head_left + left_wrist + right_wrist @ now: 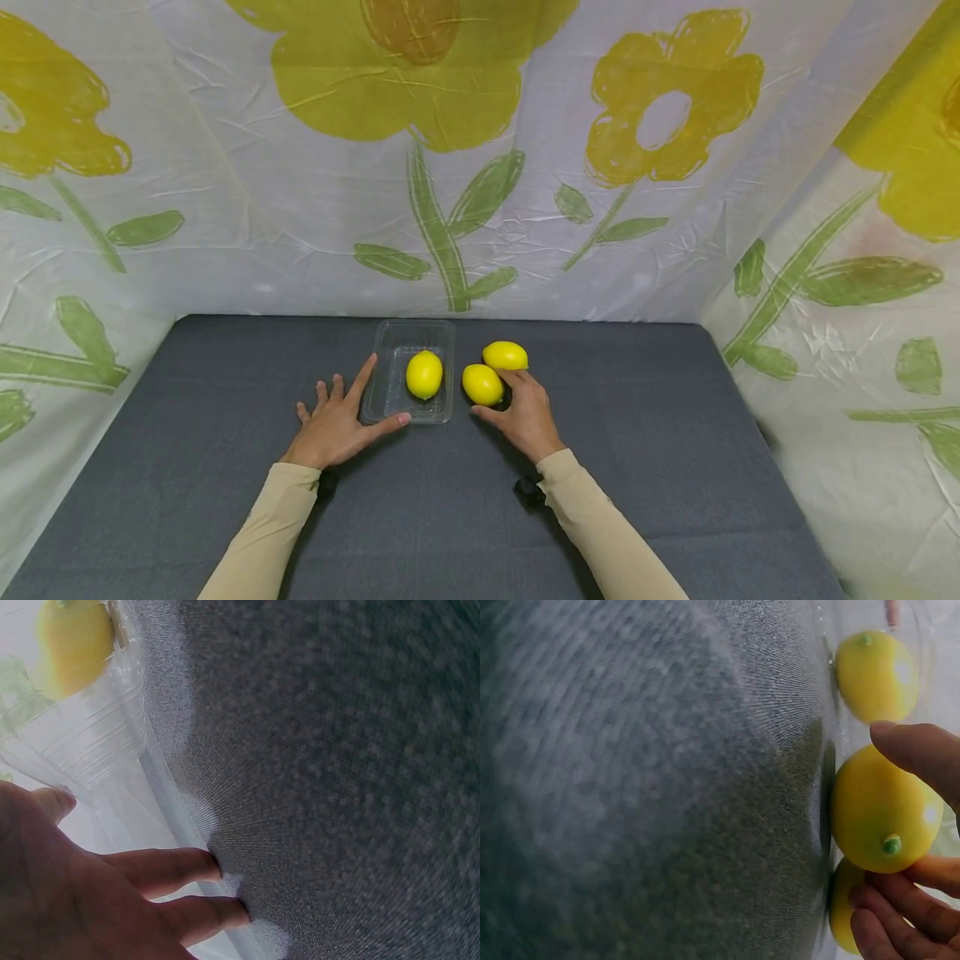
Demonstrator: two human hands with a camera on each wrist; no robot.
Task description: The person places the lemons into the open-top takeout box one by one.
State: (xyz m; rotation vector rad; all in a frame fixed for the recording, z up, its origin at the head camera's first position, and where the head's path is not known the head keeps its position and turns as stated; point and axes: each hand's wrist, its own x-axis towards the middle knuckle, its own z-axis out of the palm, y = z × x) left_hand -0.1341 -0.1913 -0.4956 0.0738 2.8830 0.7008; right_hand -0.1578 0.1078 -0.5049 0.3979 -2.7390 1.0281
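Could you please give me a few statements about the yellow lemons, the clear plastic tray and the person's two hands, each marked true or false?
1. One yellow lemon lies inside the clear plastic tray. True.
2. Three lemons lie on the grey cloth outside the tray. False: only two do, a nearer lemon and a farther lemon.
3. The right hand is closing its fingers round the nearer lemon. True.
4. The left hand holds a lemon. False: it lies flat, fingers spread, against the tray's near left corner.
5. The tray stands to the right of both loose lemons. False: it is on their left.
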